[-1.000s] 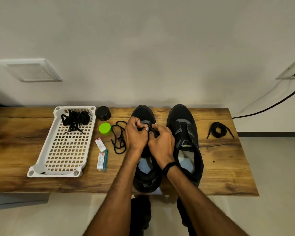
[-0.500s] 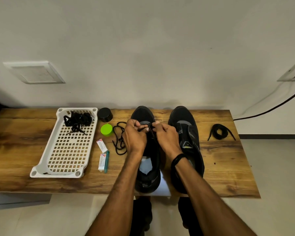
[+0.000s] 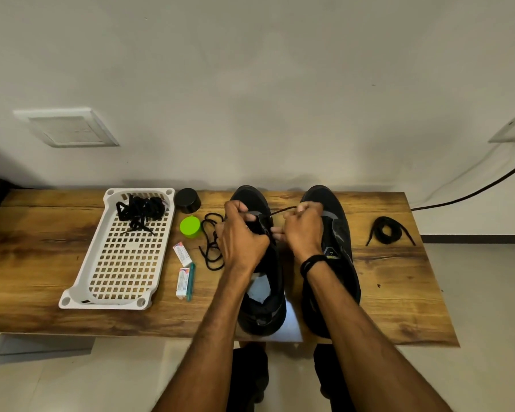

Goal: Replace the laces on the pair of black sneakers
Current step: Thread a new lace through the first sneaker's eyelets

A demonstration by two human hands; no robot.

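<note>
The lace (image 3: 283, 210) is stretching taut from the front eyelets of the left sneaker (image 3: 262, 275) out to the right. It is a thin, round black cord lying almost crosswise to the shoe's long axis, which is running from the near edge of the table (image 3: 399, 292) toward its far edge. The right hand (image 3: 305, 230) is pinching the lace in curled fingers. It is the nearer hand, and I judge the coming pull will go rightward. The left hand (image 3: 243, 237) is curling round the tongue and upper behind the toe, steadying the shoe. Its fingers are hiding the eyelet the cord is leaving.

The right sneaker (image 3: 336, 233) is standing just beside and parallel, matte black with grey panels and no lace showing. A loose lace (image 3: 211, 245) is lying in limp loops on the grained wood just left of the left sneaker; I cannot tell whether it is the same cord. Beyond it a glossy green lid (image 3: 190, 226) and a black cap (image 3: 187, 200) are sitting near the far edge. A white plastic grid basket (image 3: 81, 278) is holding a tangle of laces (image 3: 140, 209) at its far end. A flat coiled lace (image 3: 384, 230) is resting toward the right edge.
</note>
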